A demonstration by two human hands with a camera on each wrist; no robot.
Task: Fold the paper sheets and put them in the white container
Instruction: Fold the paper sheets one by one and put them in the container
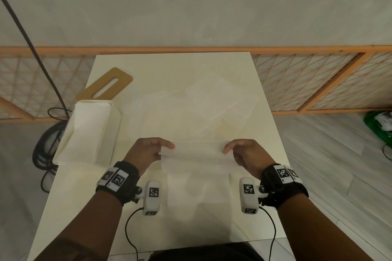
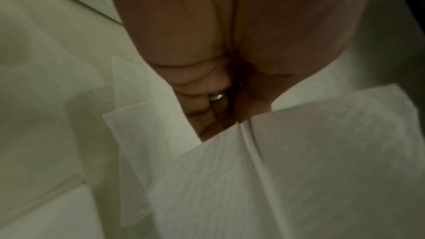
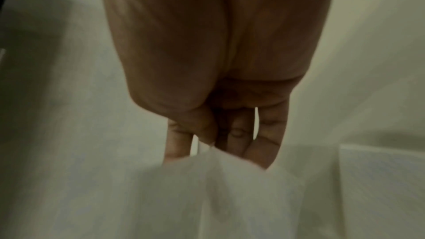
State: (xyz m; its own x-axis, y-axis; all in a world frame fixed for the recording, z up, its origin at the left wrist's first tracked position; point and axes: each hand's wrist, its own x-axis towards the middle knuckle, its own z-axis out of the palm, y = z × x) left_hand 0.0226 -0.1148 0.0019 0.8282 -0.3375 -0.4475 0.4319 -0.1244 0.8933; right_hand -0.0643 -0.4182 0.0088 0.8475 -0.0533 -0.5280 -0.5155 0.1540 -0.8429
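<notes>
White paper, thin and half see-through, is hanging between the two hands over the near middle of the table (image 1: 265, 207). This sheet (image 1: 198, 158) is being held by its short ends, with its far edge doubled over. The left hand (image 1: 148, 151) is pinching the left end: in the left wrist view its fingers (image 2: 200, 86) are curling tight together behind the paper, a ring (image 2: 217, 96) is showing on one of them, and the thumb is lying on the front face. The right hand (image 1: 247, 152) is pinching the right end; in the right wrist view its fingers (image 3: 264, 143) are pointing down, slightly spread, with their tips hidden by the blurred sheet edge, and the thumb is lying against the forefinger. Both wrists are wearing black bands with printed square markers.

Another flat sheet (image 1: 198, 192) is lying on the table just nearer than the held one. More loose sheets (image 1: 220, 101) are lying overlapped on the far half of the table. At the left edge the container (image 1: 84, 131) is sitting open-topped, well apart from the held sheet; how much paper is inside is unclear. Beyond it a tan board (image 1: 106, 87) with a slot is lying tilted.
</notes>
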